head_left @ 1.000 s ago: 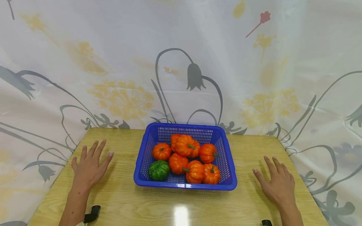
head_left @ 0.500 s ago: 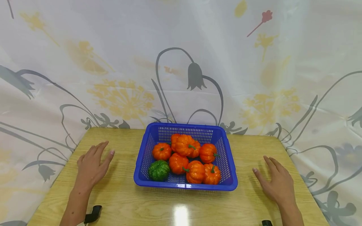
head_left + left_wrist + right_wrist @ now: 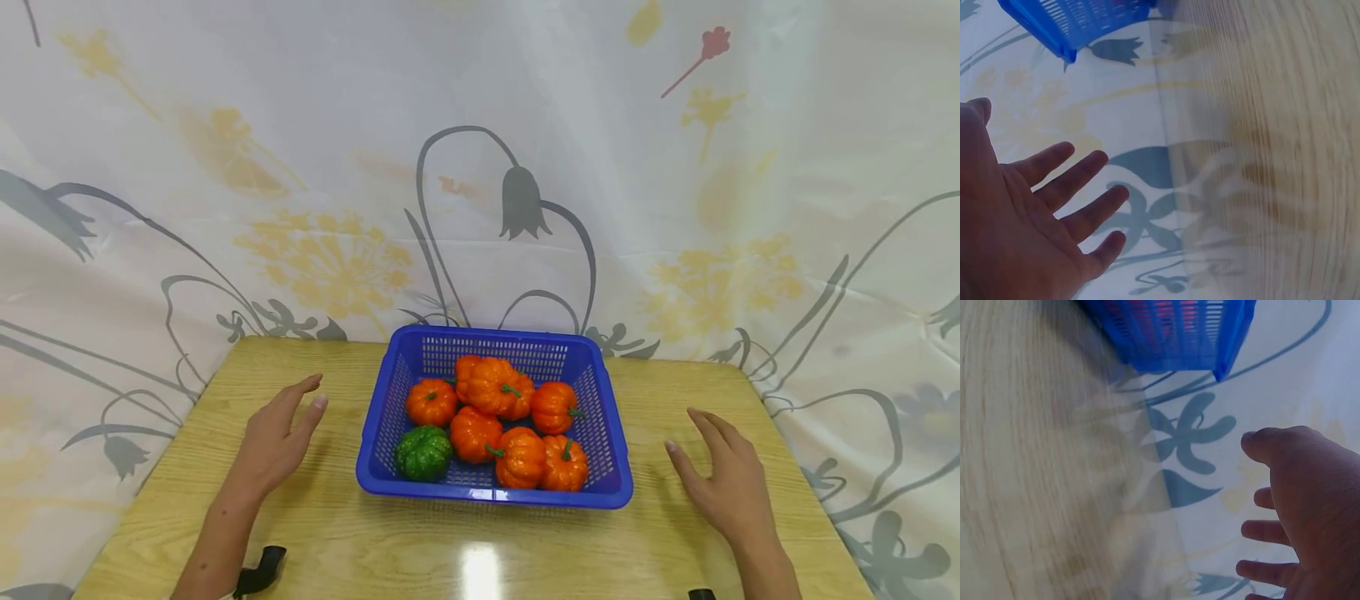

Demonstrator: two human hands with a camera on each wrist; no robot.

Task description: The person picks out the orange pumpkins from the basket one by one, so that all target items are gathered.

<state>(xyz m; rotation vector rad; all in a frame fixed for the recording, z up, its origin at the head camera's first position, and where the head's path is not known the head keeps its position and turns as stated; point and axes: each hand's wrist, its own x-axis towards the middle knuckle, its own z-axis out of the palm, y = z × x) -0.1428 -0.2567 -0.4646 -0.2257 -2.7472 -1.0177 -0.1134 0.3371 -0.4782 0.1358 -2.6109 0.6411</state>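
Note:
A blue plastic basket (image 3: pixel 618 467) stands mid-table, with slotted sides. Inside it lie several small orange pumpkins (image 3: pixel 475 434), some heaped at the back, and one dark green pumpkin (image 3: pixel 423 453) at the front left. To the left of the basket, apart from it, is my left hand (image 3: pixel 273 442), fingers extended and holding nothing. My right hand (image 3: pixel 726 483) is off the basket's right side, thumb spread from the fingers, also holding nothing. Both wrist views show a corner of the basket beyond the hand: the left palm (image 3: pixel 1016 231) faces the camera there, fingers spread.
The wooden table (image 3: pixel 337 542) carries the basket and ends at a white curtain (image 3: pixel 322 125) printed with grey and yellow flowers, which also hangs along both sides. Black wrist-camera mounts (image 3: pixel 261 570) sit at the wrists.
My left hand has moved right, toward the basket, and turned more side-on with its fingers drawn together. My right hand has shifted slightly left. The basket and pumpkins stay put.

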